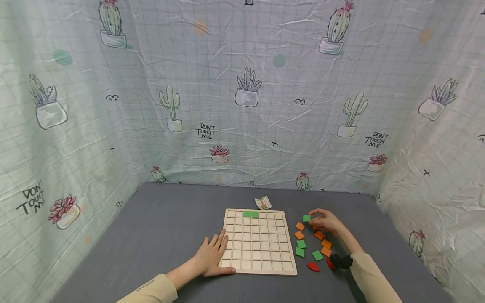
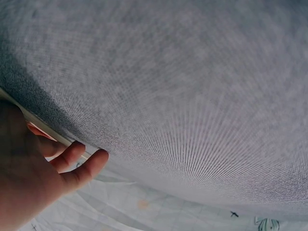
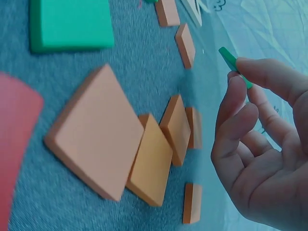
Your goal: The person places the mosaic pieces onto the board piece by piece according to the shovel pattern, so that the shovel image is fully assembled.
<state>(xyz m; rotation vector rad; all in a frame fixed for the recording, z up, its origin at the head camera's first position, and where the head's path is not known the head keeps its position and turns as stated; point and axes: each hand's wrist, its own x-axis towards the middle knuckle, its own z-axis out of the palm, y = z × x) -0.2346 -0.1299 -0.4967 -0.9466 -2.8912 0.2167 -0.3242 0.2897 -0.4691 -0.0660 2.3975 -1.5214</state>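
A pale wooden grid board (image 1: 255, 242) lies on the grey table, with two green square tiles (image 1: 251, 214) in its far row. Against the board's left edge rests my left hand (image 1: 210, 254), fingers extended and thumb by the near corner. In the left wrist view that hand (image 2: 38, 178) partly hides the board's edge. To the right of the board, my right hand (image 1: 326, 222) pinches a green square tile (image 1: 306, 218). The right wrist view shows this tile (image 3: 226, 58) edge-on between thumb and fingers, above the loose tiles.
Loose orange tiles (image 1: 326, 251) and green tiles (image 1: 317, 255) lie scattered right of the board. Nearer are red curved-edged pieces (image 1: 313, 266), one partly hidden by the right wrist's dark band (image 1: 342, 261). A small printed card (image 1: 263, 203) lies behind the board. A patterned curtain (image 1: 242, 118) surrounds the table.
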